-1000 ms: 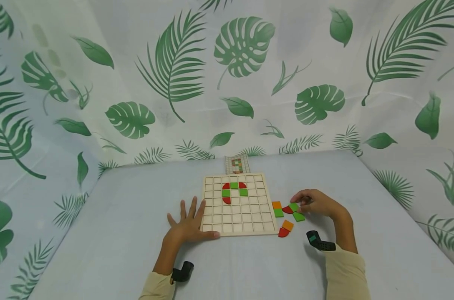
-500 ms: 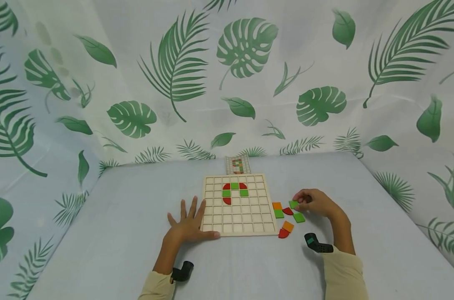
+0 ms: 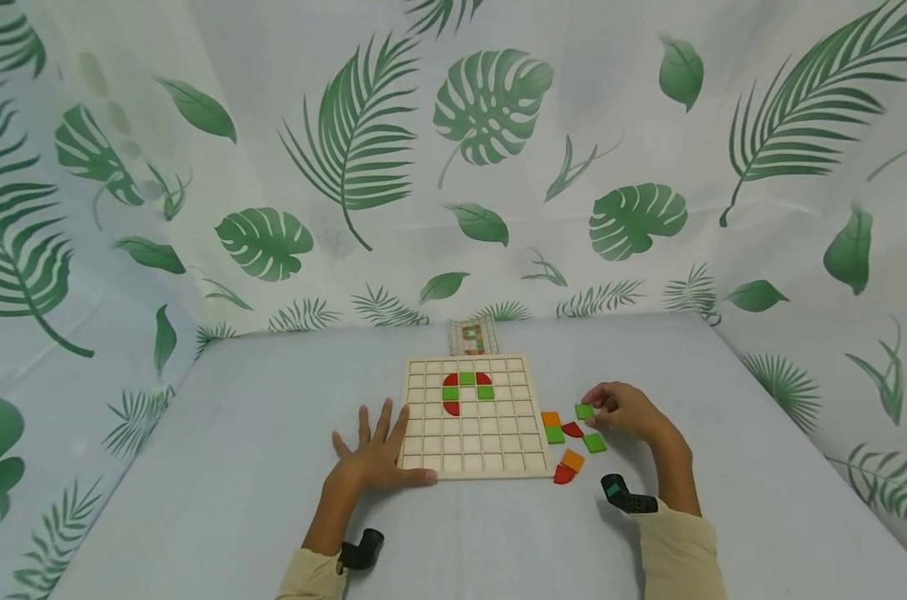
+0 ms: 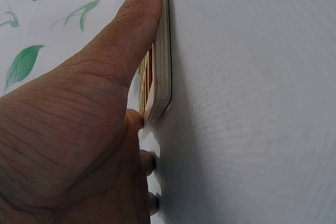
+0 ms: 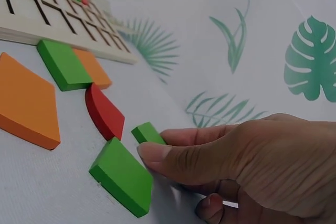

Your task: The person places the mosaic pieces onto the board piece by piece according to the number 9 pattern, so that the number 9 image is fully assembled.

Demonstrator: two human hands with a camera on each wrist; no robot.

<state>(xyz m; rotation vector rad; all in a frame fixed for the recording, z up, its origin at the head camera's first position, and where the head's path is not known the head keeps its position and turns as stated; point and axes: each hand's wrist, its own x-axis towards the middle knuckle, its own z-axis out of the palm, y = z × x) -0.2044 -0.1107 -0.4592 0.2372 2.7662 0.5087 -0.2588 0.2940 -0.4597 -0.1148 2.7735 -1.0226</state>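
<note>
My right hand pinches a green square tile between thumb and forefinger, low over the cloth right of the wooden grid board. Close by lie a red quarter-circle tile and another green square tile. My left hand rests at the board's near left corner, fingers spread along its left side and thumb along its front edge; the left wrist view shows the thumb against that edge. On the board, red quarter-circle tiles and green square tiles form an arch in the upper cells.
Orange and green tiles lie against the board's right edge. Nearer the front are an orange tile and a red quarter-circle. Behind the board stands a pattern card. Leaf-printed cloth forms the back wall.
The green tile in my right hand has come away from the red quarter-circle and the other green tile. My right forearm has shifted slightly left. My left hand stays at the board.
</note>
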